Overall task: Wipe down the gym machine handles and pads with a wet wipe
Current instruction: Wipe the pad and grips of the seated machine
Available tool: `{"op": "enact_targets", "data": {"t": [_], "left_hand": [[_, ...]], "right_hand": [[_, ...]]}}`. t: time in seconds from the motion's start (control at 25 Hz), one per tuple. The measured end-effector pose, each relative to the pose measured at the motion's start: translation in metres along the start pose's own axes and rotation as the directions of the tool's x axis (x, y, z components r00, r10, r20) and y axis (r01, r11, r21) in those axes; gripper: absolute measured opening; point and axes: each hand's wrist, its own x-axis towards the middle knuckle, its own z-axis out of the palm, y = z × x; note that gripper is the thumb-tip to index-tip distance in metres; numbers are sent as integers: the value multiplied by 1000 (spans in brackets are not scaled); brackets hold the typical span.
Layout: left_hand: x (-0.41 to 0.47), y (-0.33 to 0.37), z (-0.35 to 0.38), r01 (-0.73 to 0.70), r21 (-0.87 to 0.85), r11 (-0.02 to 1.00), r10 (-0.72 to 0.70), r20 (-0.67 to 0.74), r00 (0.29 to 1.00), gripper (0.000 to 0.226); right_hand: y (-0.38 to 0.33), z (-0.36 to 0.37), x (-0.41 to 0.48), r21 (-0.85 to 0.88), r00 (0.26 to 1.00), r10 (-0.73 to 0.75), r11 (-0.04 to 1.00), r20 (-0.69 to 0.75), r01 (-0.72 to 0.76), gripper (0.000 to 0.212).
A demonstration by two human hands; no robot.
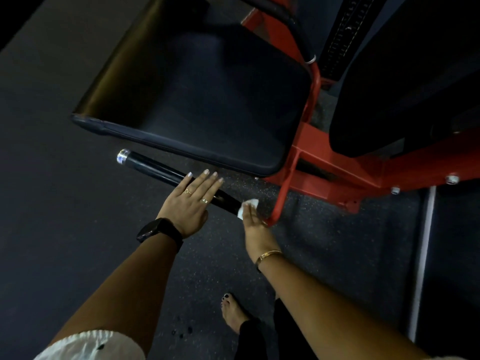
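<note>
Dim room, speckled rubber floor [311, 229]. Left hand [191, 203] flat, fingers straight, on handle [153, 165]. Right hand [255, 227] clasping wet wipe [248, 205]; fingertips hidden.

The black handle [161, 168] is shiny, with a bright metal end cap [122, 154]. The seat pad [207, 100] at twelve o'clock looks smooth. The frame [324, 162] is red painted metal. The wet wipe [248, 207] looks soft.
</note>
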Motion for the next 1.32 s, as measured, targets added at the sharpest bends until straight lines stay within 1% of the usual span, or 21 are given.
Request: {"op": "enact_targets", "data": {"t": [0.04,0.08,0.12,0.16,0.2,0.24,0.28,0.36,0.48,0.52,0.64,0.72,0.8,0.88,0.92,0.96,1.08,1.12,1.24,1.28,1.32], "left_hand": [[0,-3,-4,34,-24,999,-33,18,999,70],[0,-6,-9,90,-66,994,-88,32,996,72],[2,-9,-17,144,-123,982,-140,43,989,72],[5,-11,-26,185,-194,963,-178,52,983,71],[11,-16,-40,211,-279,937,-206,46,977,70],[20,-20,-55,227,-384,895,-231,38,972,69],[30,-24,-72,247,-494,834,-258,46,965,68],[52,-37,-113,284,-653,702,-303,87,949,59],[72,-62,-164,317,-701,639,-361,91,928,41],[75,-71,-179,331,-708,624,-386,89,918,37],[85,-94,-219,363,-762,537,-453,103,886,27],[94,-104,-246,361,-832,422,-517,106,849,24],[102,-107,-273,331,-896,295,-582,106,806,24],[108,-102,-297,277,-948,154,-606,131,785,24],[112,-99,-308,246,-964,101,-604,137,785,23],[116,-97,-318,217,-973,74,-598,131,791,24],[133,-97,-348,132,-989,70,-570,69,819,23],[140,-99,-357,118,-991,59,-570,64,819,23],[167,-107,-373,92,-996,10,-596,68,800,22],[177,-108,-375,88,-996,-5,-604,74,793,21],[187,-110,-376,87,-996,-14,-613,77,786,22]], "right_hand": [[1,-6,1,97,992,90,990,85,-98,63],[-2,-17,6,252,978,172,948,114,-196,57],[-8,-30,14,416,961,260,866,97,-277,49],[-19,-47,22,565,936,341,758,82,-326,38],[-35,-68,32,672,921,381,661,84,-335,26],[-51,-87,40,752,920,381,579,94,-316,17],[-66,-106,48,803,929,359,527,87,-279,14],[-94,-145,62,857,948,313,472,56,-207,20],[-127,-195,72,919,962,270,368,38,-139,29],[-136,-210,74,929,964,266,349,28,-123,31],[-157,-250,77,955,974,224,294,-26,-42,28],[-170,-274,75,958,985,155,284,-81,35,23],[-181,-297,71,944,983,109,314,-145,104,27],[-187,-322,65,936,966,142,311,-216,164,24],[-188,-336,64,935,951,183,303,-249,186,21],[-187,-348,63,931,935,222,303,-276,203,18],[-182,-385,60,918,907,278,331,-317,219,11],[-180,-396,64,908,896,296,356,-332,220,11],[-177,-428,77,847,840,337,476,-426,238,21],[-177,-437,81,843,839,328,475,-434,251,17],[-177,-445,86,855,856,293,439,-425,275,13]]}}
